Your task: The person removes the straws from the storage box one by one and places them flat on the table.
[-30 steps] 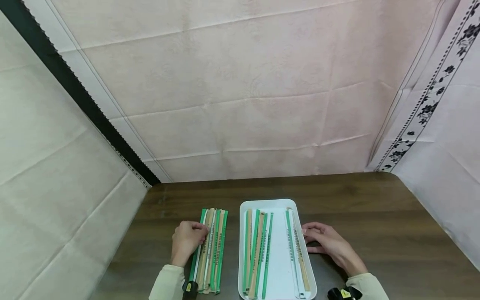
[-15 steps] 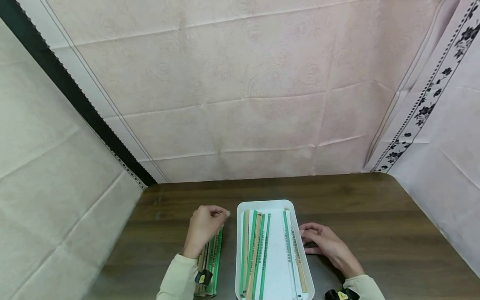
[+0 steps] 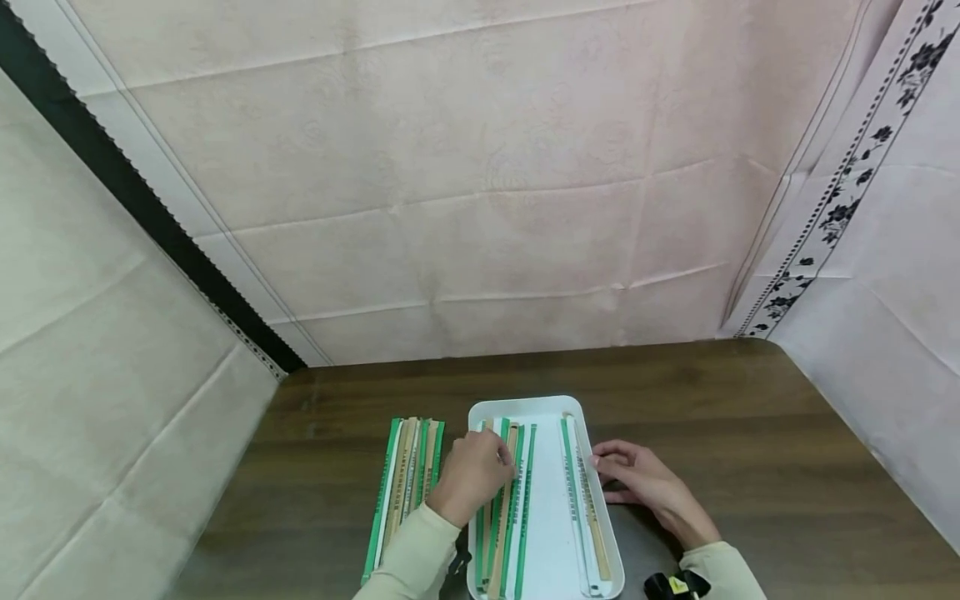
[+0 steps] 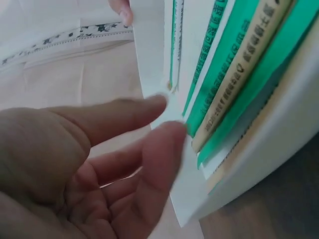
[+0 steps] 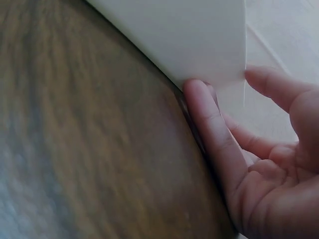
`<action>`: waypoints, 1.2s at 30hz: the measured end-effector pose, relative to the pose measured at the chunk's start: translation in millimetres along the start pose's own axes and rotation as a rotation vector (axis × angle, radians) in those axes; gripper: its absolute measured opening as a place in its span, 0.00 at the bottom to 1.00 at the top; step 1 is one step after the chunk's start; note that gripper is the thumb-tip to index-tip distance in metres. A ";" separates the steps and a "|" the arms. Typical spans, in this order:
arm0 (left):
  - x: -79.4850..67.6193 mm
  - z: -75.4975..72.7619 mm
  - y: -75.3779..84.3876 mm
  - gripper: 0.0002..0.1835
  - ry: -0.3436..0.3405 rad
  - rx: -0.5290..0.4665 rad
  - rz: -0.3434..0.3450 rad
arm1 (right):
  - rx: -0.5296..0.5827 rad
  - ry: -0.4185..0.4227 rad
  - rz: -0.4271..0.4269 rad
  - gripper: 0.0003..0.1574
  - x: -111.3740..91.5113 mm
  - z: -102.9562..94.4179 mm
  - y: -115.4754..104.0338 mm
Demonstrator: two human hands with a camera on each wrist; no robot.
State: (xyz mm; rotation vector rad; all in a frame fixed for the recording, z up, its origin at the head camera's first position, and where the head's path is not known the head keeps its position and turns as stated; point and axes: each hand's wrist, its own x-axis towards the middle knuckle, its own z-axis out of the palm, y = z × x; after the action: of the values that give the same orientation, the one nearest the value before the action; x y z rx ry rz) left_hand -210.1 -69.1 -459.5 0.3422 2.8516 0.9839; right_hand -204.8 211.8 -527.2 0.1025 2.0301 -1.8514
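My left hand [image 3: 471, 475] is over the left part of a white tray [image 3: 551, 517], near its far end. In the left wrist view its thumb and index finger stand a little apart, with nothing between them, close to the ends of slim printed strips [image 4: 234, 82] in green and tan. These strips lie lengthwise along the tray's left side. Two more strips [image 3: 590, 508] lie along its right side. My right hand [image 3: 648, 483] rests against the tray's right wall, one fingertip low on the wall [image 5: 194, 45] and another at the rim.
Left of the tray, a side-by-side row of similar green, tan and white strips [image 3: 408, 467] lies on the brown wooden table [image 3: 337, 467], partly behind my left forearm. Pale cloth [image 3: 480, 208] hangs beyond the table's far edge and on both sides.
My left hand has moved right, from the row of strips on the table to above the tray. My right hand has stayed at the tray's right side.
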 end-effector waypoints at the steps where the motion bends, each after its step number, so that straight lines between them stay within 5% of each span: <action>1: -0.9 2.0 0.5 0.17 -0.004 0.020 0.005 | 0.002 0.000 0.002 0.36 0.0 0.8 -0.3; 7: 0.8 5.8 3.2 0.33 -0.050 0.059 0.021 | -0.005 0.028 0.035 0.34 -1.7 3.9 -1.4; 18: 21.0 3.6 19.7 0.36 -0.043 -0.041 -0.011 | -0.009 0.044 0.030 0.34 -1.8 -0.8 1.1; 29: 32.8 23.0 12.4 0.25 0.051 0.211 -0.116 | 0.005 0.034 0.025 0.34 1.5 1.0 0.2; 36: 33.5 24.6 7.4 0.20 0.048 0.210 -0.129 | 0.003 0.046 0.029 0.32 0.6 3.9 -2.5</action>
State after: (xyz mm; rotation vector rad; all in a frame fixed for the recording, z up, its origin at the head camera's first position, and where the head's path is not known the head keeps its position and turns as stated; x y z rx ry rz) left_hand -237.0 -40.6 -475.1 0.1506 2.9833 0.6814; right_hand -205.2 207.6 -525.2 0.1758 2.0455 -1.8507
